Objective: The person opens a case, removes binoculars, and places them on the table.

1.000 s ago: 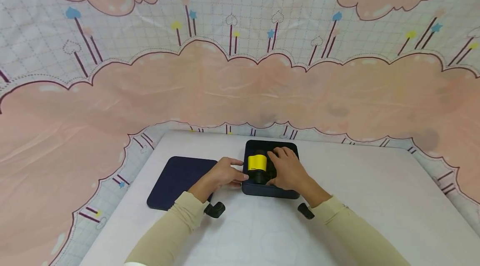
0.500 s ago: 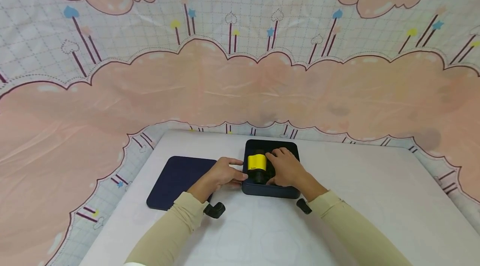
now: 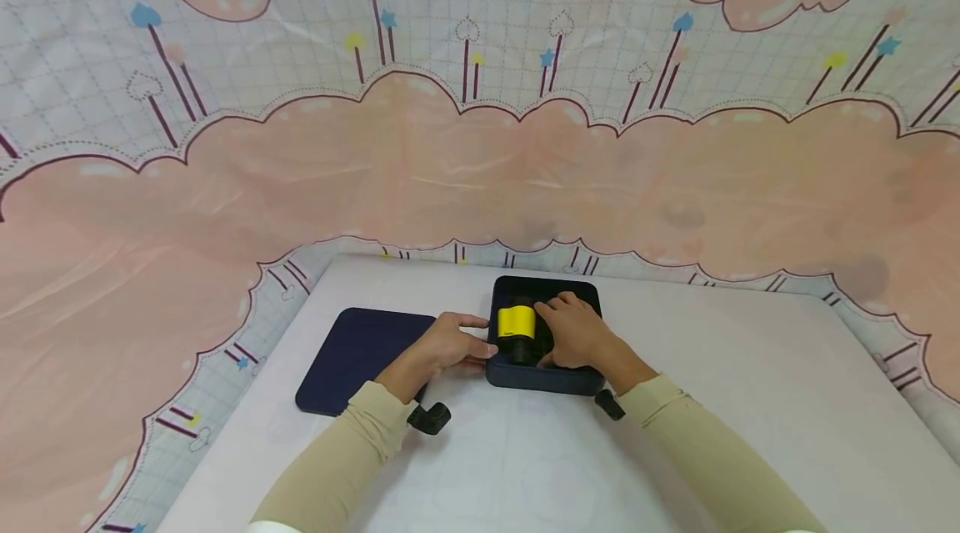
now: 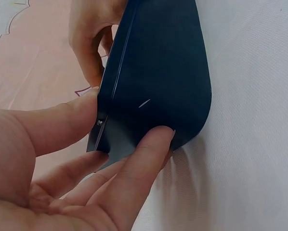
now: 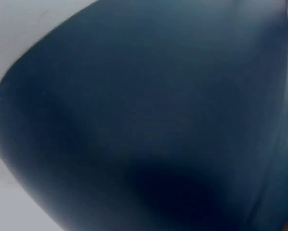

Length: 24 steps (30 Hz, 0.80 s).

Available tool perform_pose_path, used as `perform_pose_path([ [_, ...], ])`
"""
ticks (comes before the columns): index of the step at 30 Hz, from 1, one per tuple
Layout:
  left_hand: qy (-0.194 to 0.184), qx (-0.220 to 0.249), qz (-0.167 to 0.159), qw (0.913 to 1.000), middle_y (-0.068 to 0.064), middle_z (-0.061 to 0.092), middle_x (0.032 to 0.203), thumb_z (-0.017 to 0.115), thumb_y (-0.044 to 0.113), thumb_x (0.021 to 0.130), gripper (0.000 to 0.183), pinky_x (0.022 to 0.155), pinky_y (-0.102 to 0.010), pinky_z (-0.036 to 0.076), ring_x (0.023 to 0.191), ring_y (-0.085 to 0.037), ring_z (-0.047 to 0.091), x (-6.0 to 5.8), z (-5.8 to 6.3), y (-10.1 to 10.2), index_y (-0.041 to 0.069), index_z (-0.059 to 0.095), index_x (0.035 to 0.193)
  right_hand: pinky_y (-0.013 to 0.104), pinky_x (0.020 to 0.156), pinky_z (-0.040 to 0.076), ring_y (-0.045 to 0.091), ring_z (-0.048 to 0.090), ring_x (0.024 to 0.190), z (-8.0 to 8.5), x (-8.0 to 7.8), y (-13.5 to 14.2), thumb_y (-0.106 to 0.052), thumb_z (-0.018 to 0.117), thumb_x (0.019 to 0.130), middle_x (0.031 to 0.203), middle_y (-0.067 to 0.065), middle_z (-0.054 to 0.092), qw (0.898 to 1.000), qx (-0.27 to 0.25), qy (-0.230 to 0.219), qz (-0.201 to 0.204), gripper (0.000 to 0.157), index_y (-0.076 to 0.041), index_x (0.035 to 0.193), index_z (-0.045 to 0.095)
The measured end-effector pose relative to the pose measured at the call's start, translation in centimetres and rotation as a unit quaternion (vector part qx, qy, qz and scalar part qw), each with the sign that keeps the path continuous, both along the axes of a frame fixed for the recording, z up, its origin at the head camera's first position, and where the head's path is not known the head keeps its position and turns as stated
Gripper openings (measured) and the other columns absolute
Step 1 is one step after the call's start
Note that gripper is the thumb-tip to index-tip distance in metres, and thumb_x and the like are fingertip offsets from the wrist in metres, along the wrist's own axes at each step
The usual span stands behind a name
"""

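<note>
An open dark blue box [image 3: 543, 381] sits on the table. In it lies a black, rounded thing with a yellow band [image 3: 516, 322]; its exact kind is unclear. My left hand [image 3: 447, 345] holds the box's left side. In the left wrist view the thumb touches the rim and the other fingers [image 4: 153, 149] lie against the outer wall. My right hand [image 3: 577, 333] reaches into the box, thumb and fingers curled about a black part [image 3: 542, 339] beside the yellow band. The palm hides most of that part. The box's wall [image 5: 144, 106] fills the right wrist view.
A flat dark blue lid [image 3: 356, 358] lies on the white table [image 3: 720, 374], left of the box and partly behind the left forearm. A patterned cloth [image 3: 480, 174] hangs behind the table. Black wrist mounts [image 3: 430, 419] sit below both hands.
The right hand has shifted slightly left and lower within the box, its fingers a little more drawn in. The left hand and the box keep their places; the head view tilts slightly.
</note>
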<state>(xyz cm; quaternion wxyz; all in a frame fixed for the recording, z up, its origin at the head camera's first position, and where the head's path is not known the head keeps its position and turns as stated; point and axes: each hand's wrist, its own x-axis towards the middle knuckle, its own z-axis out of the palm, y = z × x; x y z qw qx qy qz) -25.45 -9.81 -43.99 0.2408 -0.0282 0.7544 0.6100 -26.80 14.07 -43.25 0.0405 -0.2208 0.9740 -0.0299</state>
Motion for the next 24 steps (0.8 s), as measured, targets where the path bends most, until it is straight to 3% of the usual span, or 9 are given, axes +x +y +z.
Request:
perform_pose_path([
  [6,0.003,-0.005,0.001,1.0,-0.023,0.072,0.122,0.078,-0.002,0.089,0.066,0.089,-0.041,0.064,0.092,-0.021,0.075,-0.3,0.3,0.2,0.002,0.054,0.15,0.059,0.123,0.037,0.038,0.044,0.144,0.1,-0.5,0.2,-0.047,0.093,0.075,0.149,0.015,0.06,1.0,-0.003,0.005,-0.001,0.098,-0.006,0.153,0.05],
  [14,-0.008,0.028,0.011,0.9995,-0.024,0.073,0.121,0.077,-0.005,0.088,0.064,0.089,-0.044,0.063,0.089,-0.021,0.075,-0.5,0.0,0.0,0.001,0.055,0.149,0.057,0.12,0.041,0.035,0.047,0.141,0.1,-1.2,0.4,-0.053,0.091,0.075,0.148,0.013,0.061,1.0,0.006,0.012,0.016,0.096,-0.006,0.15,0.054],
  [24,-0.02,0.031,0.029,0.9989,-0.027,0.07,0.125,0.077,-0.008,0.088,0.062,0.095,-0.045,0.061,0.091,-0.022,0.075,0.2,0.0,0.1,0.0,0.057,0.146,0.061,0.118,0.04,0.033,0.049,0.141,-0.2,-0.8,0.3,-0.052,0.091,0.074,0.145,0.012,0.063,1.0,0.004,0.006,0.022,0.091,-0.006,0.145,0.059],
])
